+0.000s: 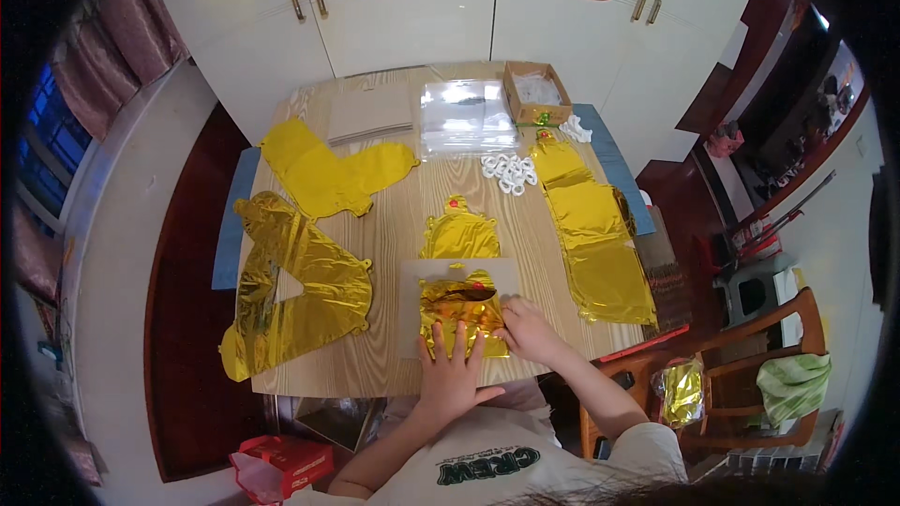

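At the table's near edge, a folded gold foil balloon [441, 295] with red spots lies on a grey card sheet [410, 279]. My left hand [452, 379] presses flat on the foil's lower part, fingers spread. The fingers of my right hand [528, 330] are curled closed at the foil's right edge and seem to pinch it; the fingertips are partly hidden. Just beyond the card lies another gold foil piece [459, 236] with a red spot at its top.
Flat gold foil balloons lie at the left [309, 295], far left [323, 169] and right [595, 225]. Toward the back are white rings [509, 171], clear plastic sleeves [469, 122], grey card sheets [370, 112] and a cardboard box [539, 94]. A wooden chair [750, 337] stands right.
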### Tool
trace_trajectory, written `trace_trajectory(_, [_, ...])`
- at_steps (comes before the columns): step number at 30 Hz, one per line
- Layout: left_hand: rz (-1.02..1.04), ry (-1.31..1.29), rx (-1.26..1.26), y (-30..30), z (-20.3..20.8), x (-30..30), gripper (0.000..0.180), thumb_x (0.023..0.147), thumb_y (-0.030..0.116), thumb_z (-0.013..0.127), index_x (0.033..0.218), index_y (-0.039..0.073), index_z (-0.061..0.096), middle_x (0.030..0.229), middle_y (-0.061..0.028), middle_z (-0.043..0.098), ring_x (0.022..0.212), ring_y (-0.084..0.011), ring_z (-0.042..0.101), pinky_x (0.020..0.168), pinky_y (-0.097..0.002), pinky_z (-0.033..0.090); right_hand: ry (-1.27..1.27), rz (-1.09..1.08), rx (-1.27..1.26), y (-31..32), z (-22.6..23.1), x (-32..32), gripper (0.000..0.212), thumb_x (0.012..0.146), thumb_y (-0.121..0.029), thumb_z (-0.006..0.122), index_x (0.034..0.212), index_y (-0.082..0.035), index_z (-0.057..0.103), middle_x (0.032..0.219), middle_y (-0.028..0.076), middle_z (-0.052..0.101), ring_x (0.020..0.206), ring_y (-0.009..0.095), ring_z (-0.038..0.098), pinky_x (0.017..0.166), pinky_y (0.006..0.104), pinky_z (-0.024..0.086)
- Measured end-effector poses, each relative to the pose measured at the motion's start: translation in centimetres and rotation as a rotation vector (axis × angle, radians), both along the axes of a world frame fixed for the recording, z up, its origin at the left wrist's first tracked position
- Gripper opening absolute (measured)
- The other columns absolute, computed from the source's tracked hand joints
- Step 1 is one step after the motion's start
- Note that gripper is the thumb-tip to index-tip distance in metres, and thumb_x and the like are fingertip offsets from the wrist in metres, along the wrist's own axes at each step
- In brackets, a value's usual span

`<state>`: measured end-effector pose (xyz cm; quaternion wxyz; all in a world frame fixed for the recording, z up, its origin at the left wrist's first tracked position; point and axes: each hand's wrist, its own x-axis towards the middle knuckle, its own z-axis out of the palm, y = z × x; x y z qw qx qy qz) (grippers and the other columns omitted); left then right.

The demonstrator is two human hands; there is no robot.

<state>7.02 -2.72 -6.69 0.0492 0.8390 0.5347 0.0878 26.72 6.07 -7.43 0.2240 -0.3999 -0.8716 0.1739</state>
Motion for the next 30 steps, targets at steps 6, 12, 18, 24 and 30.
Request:
trace_trajectory(6, [0.008,0.016,-0.005,0.0,0.2,0.0,0.102,0.071,0.079,0.057,0.143,0.008,0.044,0.148,-0.0297,0.029,0.135,-0.0612,0.019,0.100,-0.0780,0.018,0.020,0.008,0.004,0.2,-0.1,-0.1,0.029,0.080,-0.017,0.071,0.095,0.004,0.058,0.102,0.019,0.054,0.101,0.038,0.052,0.088,0.0430,0.045])
trace_trajectory(12, [0.022,0.025,-0.011,-0.1,0.2,0.1,0.101,0.072,0.079,0.057,0.144,0.010,0.043,0.150,-0.0303,0.027,0.135,-0.0620,0.017,0.102,-0.0765,0.018,0.033,0.009,-0.015,0.2,-0.1,-0.1,0.029,0.080,-0.015,0.071,0.096,0.005,0.057,0.103,0.020,0.053,0.101,0.038,0.052,0.087,0.0430,0.045])
trace_trajectory(18, [0.091,0.020,-0.039,-0.9,-0.2,-2.2,0.107,0.074,0.079,0.054,0.145,0.001,0.039,0.150,-0.0301,0.029,0.139,-0.0551,0.019,0.107,-0.0712,0.018,0.058,0.005,-0.025,0.1,0.0,-0.2,0.030,0.080,-0.015,0.072,0.096,0.005,0.056,0.105,0.021,0.053,0.101,0.039,0.052,0.088,0.0433,0.045])
trace_trajectory(24, [0.204,0.131,-0.086,-1.3,1.0,-4.8,0.111,0.076,0.077,0.052,0.143,-0.009,0.034,0.151,-0.0292,0.028,0.141,-0.0478,0.023,0.110,-0.0674,0.015,0.071,-0.001,-0.027,0.1,-0.3,-0.2,0.031,0.079,-0.014,0.072,0.097,0.005,0.055,0.107,0.022,0.053,0.101,0.040,0.053,0.088,0.0441,0.045])
trace_trajectory(30, [0.273,0.183,-0.059,-1.6,1.1,-5.6,0.110,0.076,0.074,0.056,0.143,-0.012,0.033,0.151,-0.0288,0.029,0.142,-0.0449,0.025,0.112,-0.0652,0.016,0.125,-0.035,-0.092,0.1,0.3,-0.3,0.044,0.080,-0.010,0.072,0.114,0.005,0.049,0.116,0.023,0.050,0.109,0.043,0.051,0.093,0.0446,0.044])
